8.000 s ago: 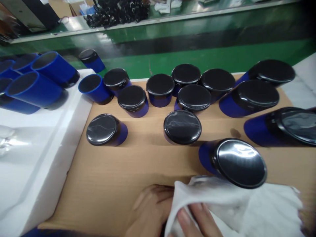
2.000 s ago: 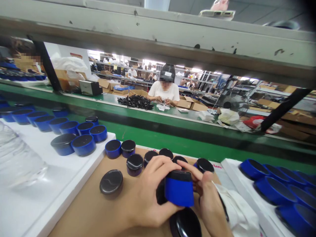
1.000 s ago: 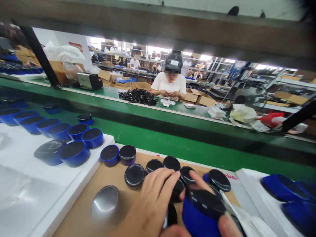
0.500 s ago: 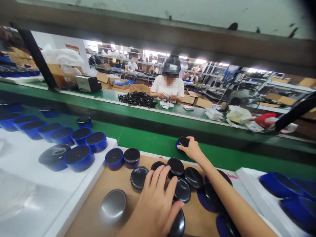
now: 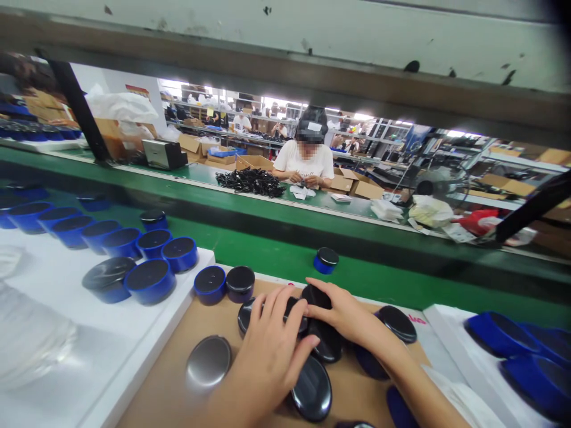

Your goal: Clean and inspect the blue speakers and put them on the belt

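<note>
Brown cardboard sheet [image 5: 178,333] bearing clustered blue cylindrical black-lidded tins [image 5: 328,345], left hand [image 5: 267,356] and right hand [image 5: 345,315] both spread flat on them, gripping nothing

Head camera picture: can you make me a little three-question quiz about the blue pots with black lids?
1. True or false: one capped pot stands alone on the green belt.
2. What do the left hand and right hand rest on? A) lidded pots on the cardboard B) a box
3. The open blue pots at left stand on a ____ tray.
Key: 1 true; 2 A; 3 white.
</note>
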{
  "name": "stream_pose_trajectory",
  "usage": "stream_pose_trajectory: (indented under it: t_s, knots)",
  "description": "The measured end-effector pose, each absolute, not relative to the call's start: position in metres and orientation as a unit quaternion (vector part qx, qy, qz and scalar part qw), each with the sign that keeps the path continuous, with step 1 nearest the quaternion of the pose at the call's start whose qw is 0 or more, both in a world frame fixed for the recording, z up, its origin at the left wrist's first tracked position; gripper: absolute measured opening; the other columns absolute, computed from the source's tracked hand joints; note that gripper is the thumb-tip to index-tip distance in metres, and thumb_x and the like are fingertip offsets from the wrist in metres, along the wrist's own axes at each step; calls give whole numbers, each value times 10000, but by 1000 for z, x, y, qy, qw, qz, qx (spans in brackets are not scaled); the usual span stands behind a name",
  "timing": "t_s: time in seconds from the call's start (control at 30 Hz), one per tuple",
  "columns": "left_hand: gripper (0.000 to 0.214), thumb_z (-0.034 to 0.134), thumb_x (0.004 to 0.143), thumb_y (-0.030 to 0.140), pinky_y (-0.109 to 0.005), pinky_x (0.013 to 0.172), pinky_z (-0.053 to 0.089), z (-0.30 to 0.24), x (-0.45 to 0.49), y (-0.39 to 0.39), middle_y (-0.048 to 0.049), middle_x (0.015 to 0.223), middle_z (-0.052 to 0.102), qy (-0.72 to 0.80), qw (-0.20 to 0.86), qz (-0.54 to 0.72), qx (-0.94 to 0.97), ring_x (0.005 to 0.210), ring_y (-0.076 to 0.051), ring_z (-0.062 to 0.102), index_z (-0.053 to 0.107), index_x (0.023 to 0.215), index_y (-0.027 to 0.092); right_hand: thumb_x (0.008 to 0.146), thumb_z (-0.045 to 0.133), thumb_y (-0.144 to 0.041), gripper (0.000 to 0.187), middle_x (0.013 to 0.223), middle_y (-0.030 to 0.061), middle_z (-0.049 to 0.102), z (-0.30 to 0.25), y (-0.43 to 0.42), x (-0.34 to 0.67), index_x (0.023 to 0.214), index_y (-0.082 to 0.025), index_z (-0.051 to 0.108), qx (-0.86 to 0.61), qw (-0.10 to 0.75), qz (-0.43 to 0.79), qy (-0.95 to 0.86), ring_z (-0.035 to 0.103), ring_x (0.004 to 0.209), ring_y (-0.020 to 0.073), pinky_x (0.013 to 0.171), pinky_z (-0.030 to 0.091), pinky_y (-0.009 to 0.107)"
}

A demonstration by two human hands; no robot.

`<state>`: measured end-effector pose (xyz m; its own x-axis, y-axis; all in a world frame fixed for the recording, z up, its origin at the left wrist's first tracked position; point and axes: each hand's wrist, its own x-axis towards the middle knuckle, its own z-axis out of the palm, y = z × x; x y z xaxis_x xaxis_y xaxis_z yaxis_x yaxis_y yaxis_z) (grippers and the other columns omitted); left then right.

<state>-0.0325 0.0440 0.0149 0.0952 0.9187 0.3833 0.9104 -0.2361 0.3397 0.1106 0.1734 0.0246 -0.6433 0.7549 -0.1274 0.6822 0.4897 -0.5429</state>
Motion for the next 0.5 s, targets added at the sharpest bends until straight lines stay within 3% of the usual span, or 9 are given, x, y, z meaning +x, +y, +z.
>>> stream_pose_trajectory:
  t_s: [0.27, 0.4, 0.5]
  knots:
    - [378, 565, 929, 329, -635, 995, 433, 8, -36, 49, -217, 1228, 623, 669, 36, 213, 711, 1173, -372, 571, 585, 1208, 75, 887, 734, -313, 655, 1468, 123, 458, 36, 179, 131, 1452, -211, 419, -317, 29, 370, -873, 432, 1345, 327, 1138, 285, 601]
    - [350, 546, 913, 245, -632, 1030, 402, 12, -39, 44, -192, 1190, 646, 673, 44, 205, 709, 1158, -344, 571, 579, 1220, 81, 889, 709, -169, 596, 1455, 109, 475, 41, 180, 131, 1425, -215, 452, -317, 26, 389, -865, 465, 1321, 312, 1125, 319, 593]
    - [324, 550, 882, 210, -643, 1046, 375, 15, -43, 43, -175, 1179, 645, 664, 56, 214, 715, 1151, -344, 574, 597, 1179, 89, 883, 716, -181, 545, 1387, 104, 534, 31, 176, 124, 1381, -197, 495, -329, 67, 380, -862, 510, 1270, 301, 1103, 352, 576]
